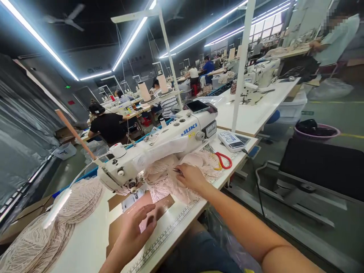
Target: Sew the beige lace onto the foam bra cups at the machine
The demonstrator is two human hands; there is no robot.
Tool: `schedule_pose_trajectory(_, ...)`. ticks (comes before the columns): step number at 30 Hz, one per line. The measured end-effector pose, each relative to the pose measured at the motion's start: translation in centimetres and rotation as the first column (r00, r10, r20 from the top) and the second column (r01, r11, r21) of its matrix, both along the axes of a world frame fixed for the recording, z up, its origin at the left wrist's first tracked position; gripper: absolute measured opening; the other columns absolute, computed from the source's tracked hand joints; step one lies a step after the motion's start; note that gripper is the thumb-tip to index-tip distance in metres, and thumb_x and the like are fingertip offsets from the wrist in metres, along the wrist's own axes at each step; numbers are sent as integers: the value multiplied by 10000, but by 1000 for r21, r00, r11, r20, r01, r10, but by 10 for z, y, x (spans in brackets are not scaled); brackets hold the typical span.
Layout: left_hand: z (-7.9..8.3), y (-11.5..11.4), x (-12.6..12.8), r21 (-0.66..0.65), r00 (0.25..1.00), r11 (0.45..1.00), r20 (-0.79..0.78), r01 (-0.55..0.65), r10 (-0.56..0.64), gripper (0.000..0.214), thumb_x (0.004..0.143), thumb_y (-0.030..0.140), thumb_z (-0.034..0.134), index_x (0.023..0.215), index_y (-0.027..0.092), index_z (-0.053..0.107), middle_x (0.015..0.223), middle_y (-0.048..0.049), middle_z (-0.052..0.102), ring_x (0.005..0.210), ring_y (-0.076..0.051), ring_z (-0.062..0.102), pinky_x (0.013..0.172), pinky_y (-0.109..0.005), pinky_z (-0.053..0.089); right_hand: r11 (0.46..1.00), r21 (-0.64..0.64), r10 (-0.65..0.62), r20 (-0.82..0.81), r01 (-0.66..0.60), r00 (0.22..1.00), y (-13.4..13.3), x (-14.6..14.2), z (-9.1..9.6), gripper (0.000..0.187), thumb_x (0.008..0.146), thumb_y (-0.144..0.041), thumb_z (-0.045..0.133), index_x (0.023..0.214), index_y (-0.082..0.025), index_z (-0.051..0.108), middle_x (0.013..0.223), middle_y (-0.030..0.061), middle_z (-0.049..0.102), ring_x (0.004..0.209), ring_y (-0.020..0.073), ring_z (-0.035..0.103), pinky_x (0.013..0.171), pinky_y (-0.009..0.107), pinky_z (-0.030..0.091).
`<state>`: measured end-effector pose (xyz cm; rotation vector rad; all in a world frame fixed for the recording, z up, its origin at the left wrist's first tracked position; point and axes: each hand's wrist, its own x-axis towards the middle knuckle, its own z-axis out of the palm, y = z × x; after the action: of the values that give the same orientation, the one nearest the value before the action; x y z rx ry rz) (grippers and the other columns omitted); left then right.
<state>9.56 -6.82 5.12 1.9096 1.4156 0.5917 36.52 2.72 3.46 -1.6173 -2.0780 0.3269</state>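
My left hand (136,229) hovers low over the front of the sewing machine bed, fingers apart and nothing in them. Just beyond its fingertips are the presser foot and needle area (134,193) of a white sewing machine (170,132). My right hand (191,177) is closed around a small dark metal tool, which looks like thread snips (178,171); the palm hides most of it. Beneath that hand, pale pink lace fabric (160,191) lies bunched under the machine arm. Red-handled scissors (224,160) rest on the fabric's right side.
Stacked lace pieces (81,201) cover the table's left side. A phone (197,107) lies on the machine, with a control box (231,141) to its right. A white pole (243,68) rises behind. Co-workers sit at other machines; a black bench (324,163) stands at right.
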Motion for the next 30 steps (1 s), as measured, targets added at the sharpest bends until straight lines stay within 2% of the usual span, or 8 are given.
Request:
schedule_pose_trajectory(4,0,25,46,-165,956,985,274,-58,103,469,724,449,706,1123,206,664,1229,-129,619,1111,-296,590,970,-398,463,999,48,12,-81,-8,997,-3,1,-9,253,868,-318,502,1039,-173,619,1018,98,666,902,222,616,722,289,406)
schedule_pose_trajectory(9,-7,61,100,-264,766,952,576,-156,285,562,637,467,769,1100,170,658,1173,-133,648,1113,-290,585,949,-394,462,992,123,57,-184,-34,981,-9,4,-17,243,877,-347,508,1016,-172,604,989,71,665,886,191,611,742,278,421)
schedule_pose_trajectory(12,-7,75,117,-335,693,937,651,-102,308,531,661,481,742,1083,169,657,1013,-105,700,960,-261,646,819,-350,505,978,193,128,-270,-76,954,-11,7,-23,210,854,-312,531,991,-170,604,936,61,664,861,178,610,747,271,435)
schedule_pose_trajectory(16,-4,87,121,-295,742,951,616,-92,264,385,680,476,731,874,147,685,771,-40,683,750,-182,628,709,-259,475,935,339,258,-448,-104,856,-10,8,-31,178,788,-222,569,956,-178,606,907,59,665,838,183,614,736,282,459)
schedule_pose_trajectory(20,-6,100,121,-189,741,950,595,-247,311,418,611,460,782,877,160,662,815,-21,664,788,-171,604,762,-255,457,911,383,335,-476,-152,813,-9,7,-32,264,740,-145,573,996,-196,607,938,54,677,875,180,624,758,279,480)
schedule_pose_trajectory(23,-5,107,124,-117,747,951,594,-287,298,405,590,434,798,852,155,666,818,-30,671,815,-185,609,787,-269,460,913,362,353,-467,-188,811,-10,10,-26,361,700,-91,553,1044,-186,604,1014,69,680,945,184,626,811,282,484)
schedule_pose_trajectory(25,-5,109,124,-144,721,947,619,-287,313,416,588,431,797,875,157,672,821,-41,690,812,-200,628,780,-288,478,925,300,349,-435,-232,830,-11,14,-19,421,676,-73,536,1078,-179,599,1046,73,677,970,192,626,830,292,485)
schedule_pose_trajectory(30,-8,114,117,-366,676,911,623,-191,393,390,631,477,759,850,165,677,771,-49,709,730,-216,652,679,-307,507,941,193,333,-395,-277,856,-13,29,4,416,688,-75,526,1081,-176,615,1082,72,670,994,197,621,850,297,481)
